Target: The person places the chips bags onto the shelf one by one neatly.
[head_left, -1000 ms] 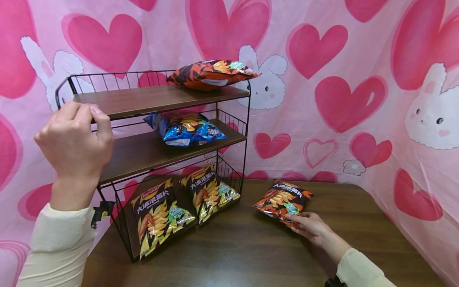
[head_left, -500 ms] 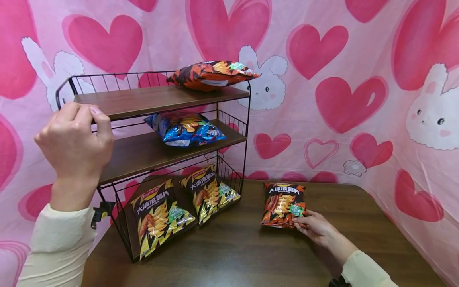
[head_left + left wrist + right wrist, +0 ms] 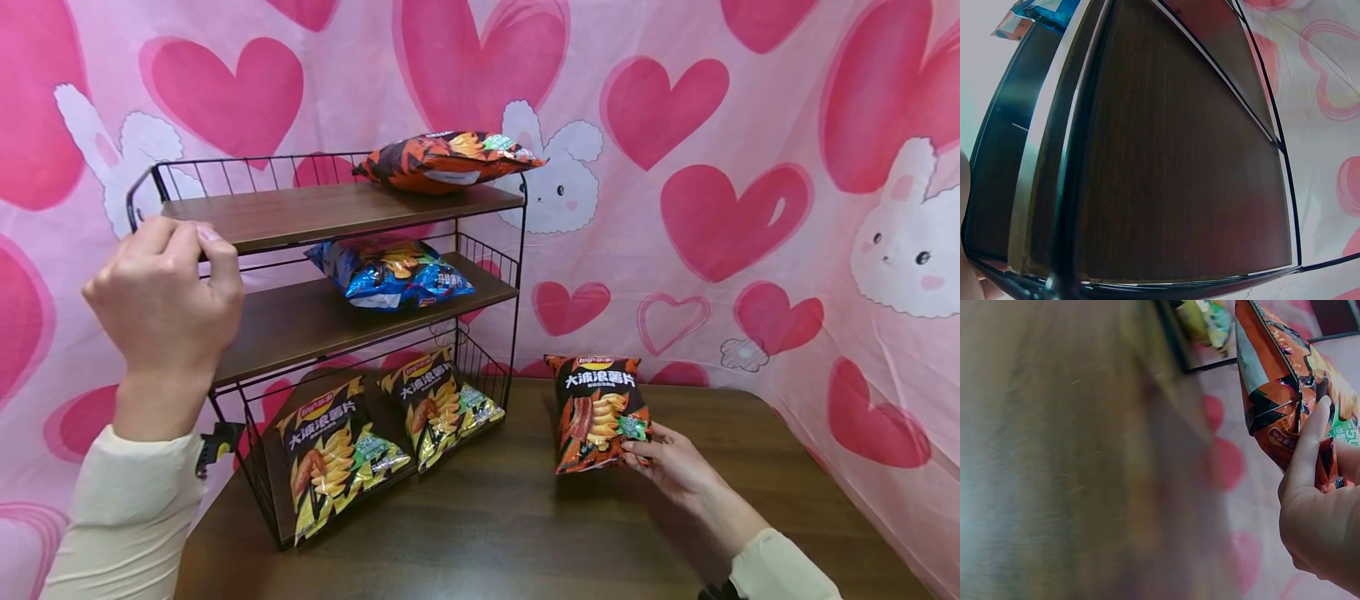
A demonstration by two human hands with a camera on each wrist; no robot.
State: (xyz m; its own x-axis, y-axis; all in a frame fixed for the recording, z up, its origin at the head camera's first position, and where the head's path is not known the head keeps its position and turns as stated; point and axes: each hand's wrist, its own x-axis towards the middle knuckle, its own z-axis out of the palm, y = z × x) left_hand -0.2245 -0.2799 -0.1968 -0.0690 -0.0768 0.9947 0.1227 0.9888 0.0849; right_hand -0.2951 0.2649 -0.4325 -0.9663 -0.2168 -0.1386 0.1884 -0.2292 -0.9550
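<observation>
My right hand (image 3: 678, 471) pinches the lower right corner of an orange-and-black bag of potato chips (image 3: 596, 412). The bag hangs upright over the table, its printed front facing me. From the right wrist view, the thumb and fingers of the right hand (image 3: 1319, 506) close on the crimped edge of the chip bag (image 3: 1272, 394). On the left, my left hand (image 3: 168, 296) is curled at the front left corner of a black wire shelf rack (image 3: 337, 212). Its fingers lie around the frame at the lower left of the left wrist view, mostly out of sight.
Another orange chip bag (image 3: 450, 162) lies on the top shelf. A blue chip bag (image 3: 393, 271) rests on the middle shelf. Two yellow-and-black bags, a left one (image 3: 337, 458) and a right one (image 3: 442, 404), lean in the bottom tier. The brown table (image 3: 480, 533) extends to the right.
My right hand has turned the orange chip bag from a tilted position on the table to upright and raised it slightly. The left hand stays at the rack's corner.
</observation>
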